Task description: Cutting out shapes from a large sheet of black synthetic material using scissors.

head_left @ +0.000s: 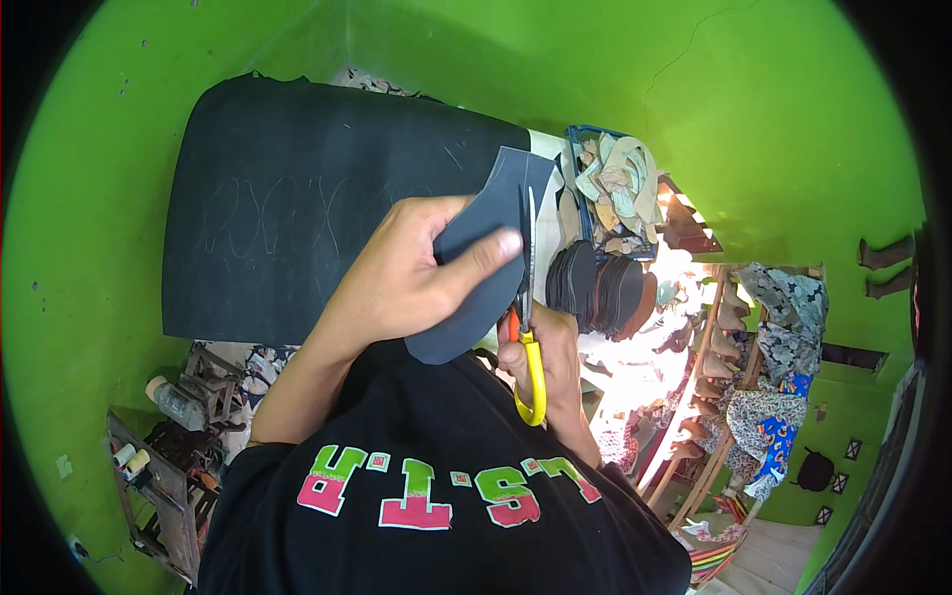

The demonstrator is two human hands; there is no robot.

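Gripping a dark, sole-shaped piece (486,213) near the centre of the view, the left hand (397,273) has its fingers closed, with the thumb pressed flat on the face of the piece and pointing toward two o'clock. The right hand (550,352), just off centre at four o'clock, has its fingers curled around the yellow and orange handles of a pair of scissors (533,258). The blades point to twelve and lie along the right part of the piece, a strip showing beyond them; how far apart they stand is hard to tell. At ten o'clock spreads a large black sheet (288,273) with pale curved outlines. A blue crate (578,164) of scraps sits at two, stacked dark soles (570,283) at three, and thread spools (137,462) at eight.
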